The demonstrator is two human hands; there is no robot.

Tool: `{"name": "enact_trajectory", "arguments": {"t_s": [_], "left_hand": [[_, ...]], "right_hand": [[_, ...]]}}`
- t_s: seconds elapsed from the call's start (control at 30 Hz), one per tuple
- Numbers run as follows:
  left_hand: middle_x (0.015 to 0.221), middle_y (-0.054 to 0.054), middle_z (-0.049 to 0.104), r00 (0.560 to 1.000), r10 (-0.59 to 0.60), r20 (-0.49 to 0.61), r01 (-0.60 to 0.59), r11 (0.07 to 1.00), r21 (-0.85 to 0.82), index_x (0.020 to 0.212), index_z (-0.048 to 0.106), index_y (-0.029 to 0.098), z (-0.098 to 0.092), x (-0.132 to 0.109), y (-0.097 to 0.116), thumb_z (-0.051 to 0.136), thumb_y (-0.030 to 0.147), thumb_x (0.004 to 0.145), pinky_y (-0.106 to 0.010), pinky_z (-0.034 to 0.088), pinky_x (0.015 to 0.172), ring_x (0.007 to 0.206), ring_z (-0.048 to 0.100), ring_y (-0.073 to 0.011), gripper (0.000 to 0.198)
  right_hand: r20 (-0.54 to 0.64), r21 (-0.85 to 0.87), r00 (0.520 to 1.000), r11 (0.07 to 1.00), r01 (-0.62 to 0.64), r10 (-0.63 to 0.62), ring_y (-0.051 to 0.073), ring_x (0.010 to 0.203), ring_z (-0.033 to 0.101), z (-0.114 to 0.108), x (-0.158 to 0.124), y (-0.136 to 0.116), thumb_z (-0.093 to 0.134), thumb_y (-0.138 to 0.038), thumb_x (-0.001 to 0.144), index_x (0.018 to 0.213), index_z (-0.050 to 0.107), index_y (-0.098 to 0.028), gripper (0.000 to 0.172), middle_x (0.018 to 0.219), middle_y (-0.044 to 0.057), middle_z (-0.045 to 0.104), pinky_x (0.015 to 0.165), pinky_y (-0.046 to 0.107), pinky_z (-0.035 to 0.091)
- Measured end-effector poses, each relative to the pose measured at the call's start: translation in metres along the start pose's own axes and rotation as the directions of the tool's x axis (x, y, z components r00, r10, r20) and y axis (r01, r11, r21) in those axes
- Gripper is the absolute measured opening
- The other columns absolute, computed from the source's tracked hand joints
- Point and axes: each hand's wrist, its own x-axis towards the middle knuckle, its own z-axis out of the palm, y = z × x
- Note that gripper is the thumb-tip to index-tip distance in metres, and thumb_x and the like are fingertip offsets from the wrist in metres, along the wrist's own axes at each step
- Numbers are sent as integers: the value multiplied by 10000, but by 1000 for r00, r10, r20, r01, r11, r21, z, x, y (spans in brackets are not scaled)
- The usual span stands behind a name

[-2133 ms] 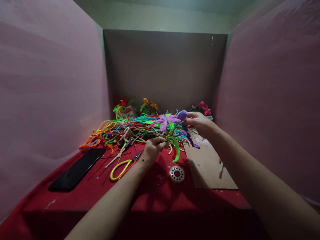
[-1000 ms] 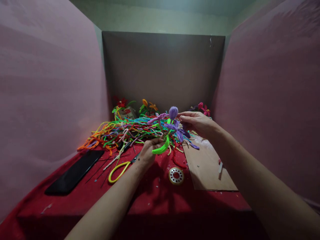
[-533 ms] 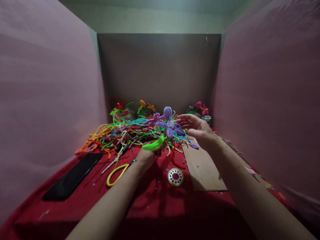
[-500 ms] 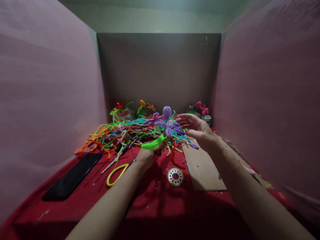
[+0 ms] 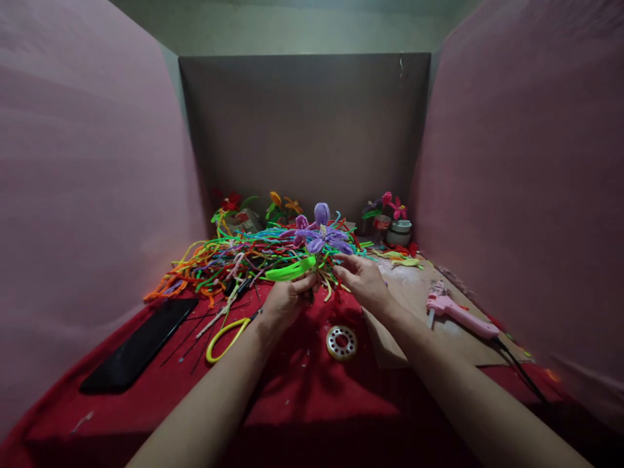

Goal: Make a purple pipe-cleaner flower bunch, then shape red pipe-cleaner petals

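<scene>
Right hand (image 5: 365, 286) lowered from beside flower spray (image 5: 316, 244) to just right of the grip | left hand (image 5: 286, 304) pinched around spray's base; right: cannot tell | spray above grip; blooms (image 5: 337, 239), bud (image 5: 322, 214), leaf (image 5: 290, 270) gathered; what's left unclear

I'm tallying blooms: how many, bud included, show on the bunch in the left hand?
3: a rounded purple bud at the top, an open purple flower below it, and a pinkish-purple flower to their left in the picture. Others may be hidden behind.
</scene>
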Motion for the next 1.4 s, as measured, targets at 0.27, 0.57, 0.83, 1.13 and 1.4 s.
{"name": "enact_trajectory", "arguments": {"t_s": [0.27, 0.57, 0.83, 1.13, 1.4], "left_hand": [[521, 18, 520, 985, 170, 3, -168, 972, 162, 602, 599, 133, -4, 4, -14, 709, 290, 649, -219, 260, 438, 449, 394, -68, 197], [579, 7, 566, 981, 195, 5, -193, 971, 138, 671, 641, 135, -5, 6, -20, 696, 337, 648, -204, 308, 482, 495, 448, -70, 211], [636, 6, 587, 988, 155, 25, -157, 981, 117, 756, 643, 146, 4, -2, -13, 674, 311, 693, -206, 370, 566, 554, 479, -79, 179], [514, 41, 482, 995, 97, 6, -96, 993, -75, 614, 589, 141, 12, -2, -8, 713, 326, 659, -186, 306, 451, 455, 383, -44, 227], [504, 62, 488, 982, 91, -167, -127, 967, -220, 639, 596, 126, 17, 0, -15, 811, 294, 481, -157, 304, 445, 435, 388, -23, 316]], "right_hand": [[-43, 592, 989, 802, -87, 138, 135, 653, 592, 23, -6, -18, 738, -231, 584, 704, 670, -192, 143, 691, -20, 674, 689, 287, 480], [-143, 543, 985, 840, -8, 101, 164, 656, 612, 29, -9, -23, 739, -261, 585, 653, 653, -189, 132, 661, -5, 680, 723, 335, 484], [-128, 552, 983, 833, -39, 131, 163, 666, 605, 24, -9, -22, 714, -262, 619, 689, 669, -176, 120, 689, -3, 684, 705, 316, 474], [-41, 558, 991, 826, -80, 125, 174, 707, 616, 27, -12, -10, 687, -284, 667, 761, 695, -183, 138, 737, 13, 692, 739, 327, 474], [-105, 494, 985, 867, -67, 136, 181, 808, 614, 39, -20, -7, 612, -352, 735, 824, 648, -180, 197, 856, 38, 690, 823, 332, 457]]}}
